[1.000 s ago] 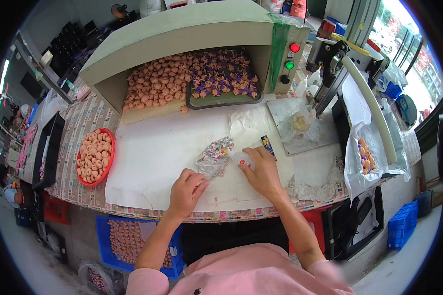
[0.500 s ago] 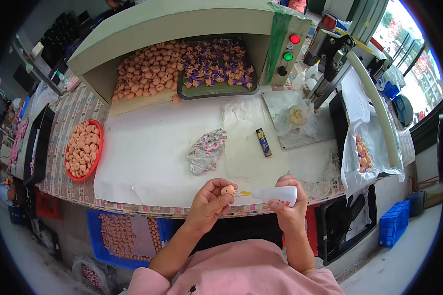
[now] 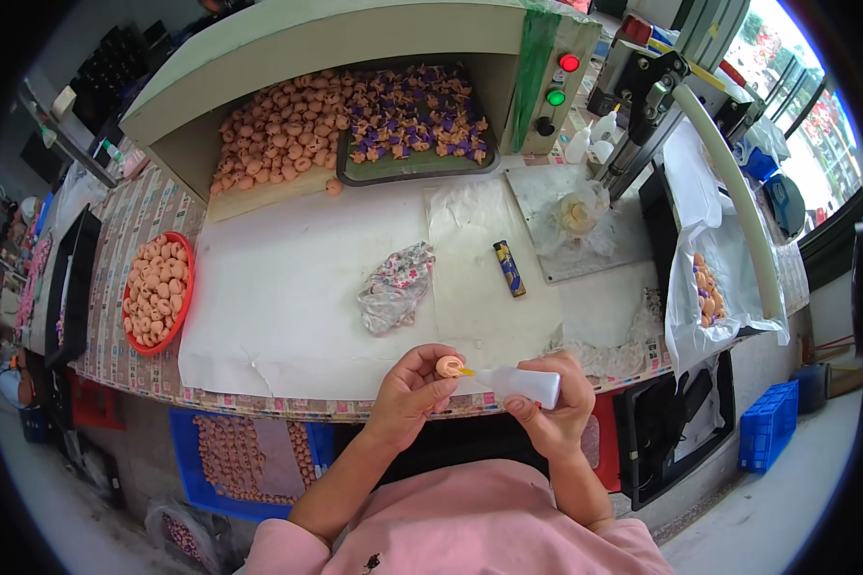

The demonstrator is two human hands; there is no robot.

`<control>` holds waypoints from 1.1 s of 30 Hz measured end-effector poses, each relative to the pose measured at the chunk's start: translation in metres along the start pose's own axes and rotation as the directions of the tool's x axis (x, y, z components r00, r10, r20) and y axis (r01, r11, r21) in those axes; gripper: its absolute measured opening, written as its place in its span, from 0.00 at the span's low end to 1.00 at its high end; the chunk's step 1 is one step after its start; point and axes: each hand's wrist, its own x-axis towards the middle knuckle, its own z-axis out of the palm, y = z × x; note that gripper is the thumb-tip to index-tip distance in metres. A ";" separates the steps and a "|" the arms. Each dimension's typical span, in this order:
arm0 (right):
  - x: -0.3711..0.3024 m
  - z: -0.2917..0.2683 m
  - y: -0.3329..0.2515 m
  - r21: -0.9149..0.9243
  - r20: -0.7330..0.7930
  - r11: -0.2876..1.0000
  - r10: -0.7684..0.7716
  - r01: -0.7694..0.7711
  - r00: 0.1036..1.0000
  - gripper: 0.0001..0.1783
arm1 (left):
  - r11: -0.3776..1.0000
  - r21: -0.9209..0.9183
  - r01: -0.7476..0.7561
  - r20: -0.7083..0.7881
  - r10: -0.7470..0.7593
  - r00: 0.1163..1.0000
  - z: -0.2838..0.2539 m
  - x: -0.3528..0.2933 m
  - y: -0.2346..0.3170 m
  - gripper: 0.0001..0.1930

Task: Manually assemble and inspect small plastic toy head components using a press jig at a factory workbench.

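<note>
a: ok so what's the left hand (image 3: 408,401) got?

b: a small round peach-coloured piece (image 3: 449,365), looks hollow. it's pinched between the thumb and fingers, held up around the near edge of the table, in front of the pink shirt (image 3: 484,513).

a: and the right hand (image 3: 558,402)?

b: closed around a white plastic squeeze bottle (image 3: 535,384), lying nearly sideways with its thin yellow tip (image 3: 466,372) aimed left. the tip's right up at the piece, but can't tell if it goes inside.

a: what's on the table then?

b: white paper sheet (image 3: 278,287) over a patterned cover. a crumpled clear plastic bag with a reddish print (image 3: 397,286) lies beyond the hands, and a dark blue and yellow stick-shaped thing (image 3: 509,269) sits to the right of it.

a: more of those peach bits anywhere?

b: loads lol. a round red basket (image 3: 191,287) on the left is full of them, and there's a big heap (image 3: 283,129) inside the beige box-shaped housing (image 3: 355,50), next to a black tray (image 3: 422,176) of peach and purple pieces (image 3: 417,115).
</note>
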 end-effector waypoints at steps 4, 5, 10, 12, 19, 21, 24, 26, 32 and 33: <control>0.001 0.003 0.001 -0.012 0.004 1.000 -0.009 0.009 1.000 0.24 | 1.000 -0.021 -0.005 0.017 0.006 1.000 -0.003 0.001 0.000 0.18; 0.001 0.004 0.002 -0.012 0.005 1.000 -0.008 0.008 1.000 0.24 | 1.000 -0.018 -0.010 0.015 0.011 1.000 -0.003 0.001 0.000 0.18; 0.001 0.007 0.001 -0.033 0.016 0.999 -0.017 0.017 1.000 0.24 | 1.000 -0.002 -0.006 0.001 0.006 1.000 -0.004 0.002 0.001 0.18; 0.001 0.008 0.001 -0.029 0.015 0.999 -0.014 0.014 1.000 0.24 | 1.000 -0.001 -0.007 0.007 0.007 1.000 -0.004 0.002 0.001 0.18; 0.002 0.008 0.007 -0.019 0.022 0.999 -0.049 0.049 0.999 0.20 | 1.000 0.021 0.016 0.003 -0.016 1.000 -0.006 0.003 0.000 0.18; 0.002 0.007 0.009 -0.034 0.018 0.998 -0.052 0.053 0.998 0.20 | 0.999 0.026 0.023 0.010 -0.024 1.000 -0.006 0.003 0.000 0.18; 0.003 0.005 0.010 -0.052 0.004 0.997 -0.059 0.059 0.998 0.20 | 0.999 0.033 0.032 0.000 -0.032 0.999 -0.004 0.003 -0.001 0.18; 0.003 0.004 0.010 -0.056 -0.008 0.997 -0.061 0.061 0.998 0.20 | 0.999 0.029 0.018 -0.010 -0.018 1.000 -0.003 0.004 -0.003 0.18; -0.001 -0.004 0.010 -0.109 -0.006 0.992 -0.069 0.068 0.998 0.19 | 1.000 0.007 0.009 -0.036 -0.009 0.999 0.001 0.004 -0.007 0.18; -0.003 -0.005 0.009 -0.107 -0.006 0.993 -0.047 0.046 0.999 0.20 | 1.000 0.008 0.011 -0.034 -0.011 0.999 0.001 0.004 -0.008 0.18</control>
